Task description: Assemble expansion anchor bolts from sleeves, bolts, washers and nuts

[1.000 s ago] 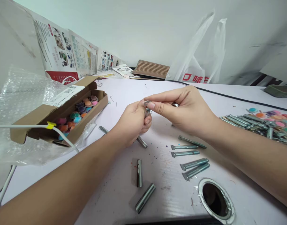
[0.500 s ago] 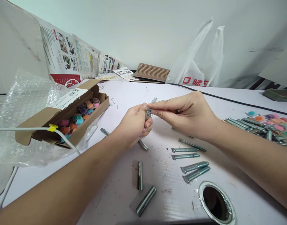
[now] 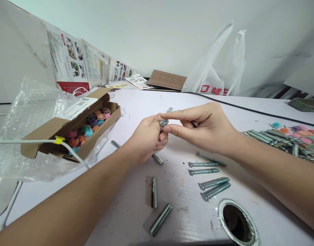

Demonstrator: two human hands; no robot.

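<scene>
Your left hand [image 3: 152, 135] holds a metal part [image 3: 164, 122] over a white surface [image 3: 187, 218], the fingers [image 3: 179, 130] of your right hand [image 3: 208, 128] at its top. Left, an open cardboard box [image 3: 103, 132] of colourful caps [image 3: 88, 133]; near, metal tubes [image 3: 160, 219]; right, loose bolts [image 3: 213, 183].

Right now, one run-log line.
left hand: holding metal fastener | right hand: finger and thumb at its top | bolts: on table
</scene>
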